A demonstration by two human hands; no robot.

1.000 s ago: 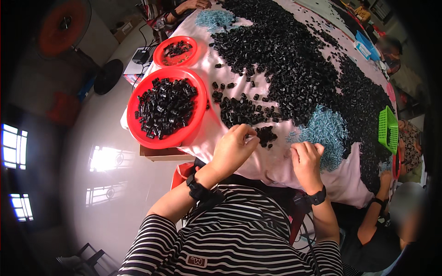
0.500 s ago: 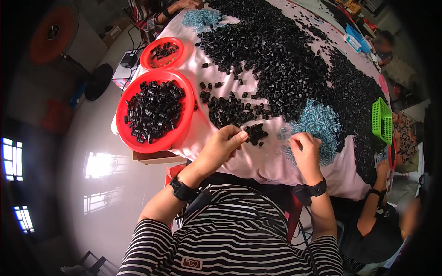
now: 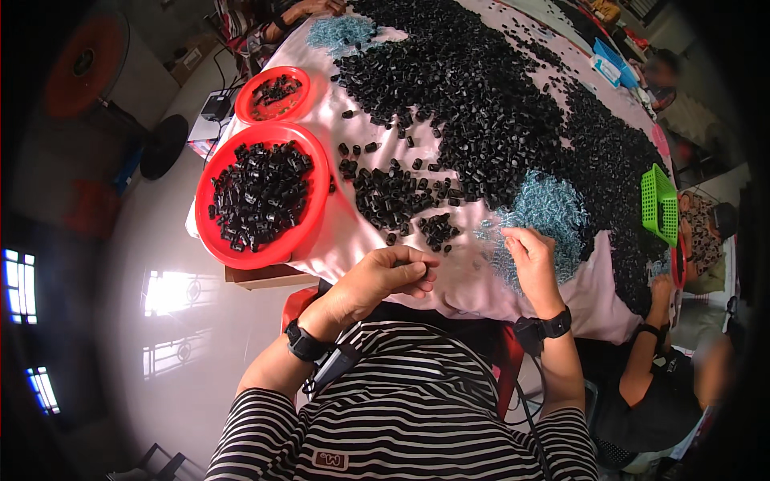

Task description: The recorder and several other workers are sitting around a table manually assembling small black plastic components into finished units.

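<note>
My left hand (image 3: pixel 389 276) is curled closed above the near edge of the pink cloth. A small black plastic piece (image 3: pixel 425 271) shows dark between its thumb and fingers. My right hand (image 3: pixel 531 255) has thumb and forefinger pinched at the left side of a pile of small clear bluish pieces (image 3: pixel 553 212); whatever is in the pinch is too small to make out. Just beyond my left hand lies a little cluster of black pieces (image 3: pixel 439 231), with a larger loose group (image 3: pixel 389 196) behind it.
A red basin (image 3: pixel 325 188) full of black pieces stands left, a smaller red bowl (image 3: pixel 305 84) behind it. A big heap of black pieces (image 3: pixel 497 120) covers the table's middle. At right are a green basket (image 3: pixel 659 204) and a co-worker's arm (image 3: pixel 650 353); another person's hand (image 3: pixel 321 6) is far left.
My left hand has drawn back toward me, away from the small black cluster, its fingers now curled in. My right hand stays by the clear pile, its fingertips slightly shifted.
</note>
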